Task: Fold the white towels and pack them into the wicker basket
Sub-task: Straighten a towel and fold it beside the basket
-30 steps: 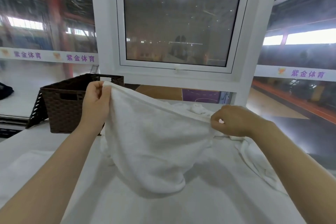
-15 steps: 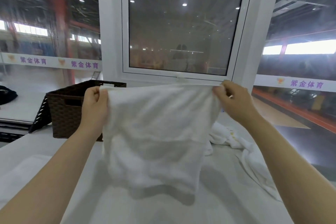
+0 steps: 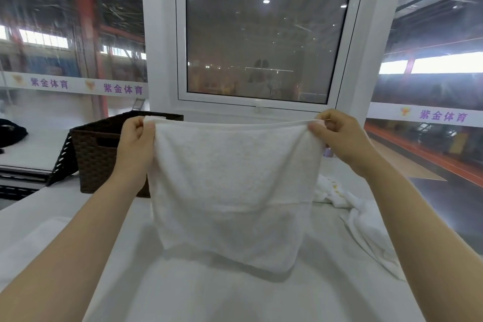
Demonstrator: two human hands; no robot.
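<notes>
My left hand [image 3: 137, 138] and right hand [image 3: 339, 136] pinch the towel's [image 3: 232, 191] top corners; it hangs flat, right of the wicker basket [image 3: 99, 154], its hem touching the table [image 3: 235, 300].

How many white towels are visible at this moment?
2, possibly more. One towel hangs between the left hand and right hand; a crumpled heap lies on the table at right, maybe several towels.
</notes>
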